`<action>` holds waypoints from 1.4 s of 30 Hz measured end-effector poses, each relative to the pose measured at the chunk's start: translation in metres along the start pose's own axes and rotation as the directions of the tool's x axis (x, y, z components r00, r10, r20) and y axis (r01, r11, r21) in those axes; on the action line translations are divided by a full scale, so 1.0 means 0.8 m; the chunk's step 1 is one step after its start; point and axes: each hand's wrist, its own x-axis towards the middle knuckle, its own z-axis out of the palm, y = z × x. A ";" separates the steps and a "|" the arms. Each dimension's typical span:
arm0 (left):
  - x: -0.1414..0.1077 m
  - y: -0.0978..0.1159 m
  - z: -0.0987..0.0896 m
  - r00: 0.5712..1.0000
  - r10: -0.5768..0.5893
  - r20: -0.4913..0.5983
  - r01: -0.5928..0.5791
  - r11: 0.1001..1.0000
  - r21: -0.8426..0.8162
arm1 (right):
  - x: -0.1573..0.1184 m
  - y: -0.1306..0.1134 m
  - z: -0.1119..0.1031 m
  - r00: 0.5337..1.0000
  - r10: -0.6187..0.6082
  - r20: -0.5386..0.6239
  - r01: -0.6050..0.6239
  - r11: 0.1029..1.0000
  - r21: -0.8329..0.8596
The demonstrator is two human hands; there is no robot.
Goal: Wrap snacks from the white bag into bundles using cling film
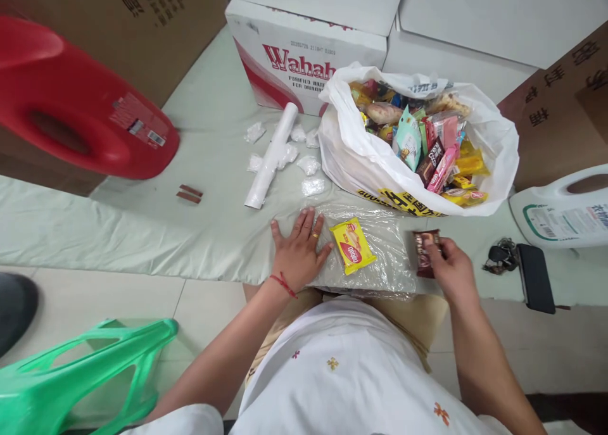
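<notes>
My left hand (299, 251) lies flat with fingers spread at the left edge of a clear plastic sheet (389, 245). On that sheet rests a yellow snack packet (353, 245), just right of my left hand. My right hand (453, 267) pinches a brown snack packet (422, 254) between thumb and fingers, to the right of the sheet. Behind both hands stands a white plastic bag (354, 147), open at the top and full of mixed wrapped snacks (409, 137).
A white roll (272, 159) and several small crumpled plastic bundles (312, 187) lie behind my left hand. Far left stands a red jug (90, 106); at right are a white jug (565, 213), a black phone (536, 277) and keys (501, 256). Boxes (304, 49) line the back.
</notes>
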 end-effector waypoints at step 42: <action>0.003 0.003 -0.001 0.999 -0.022 0.044 0.020 0.999 0.043 | 0.025 -0.114 0.096 0.205 -0.449 0.870 0.943 0.330 -0.051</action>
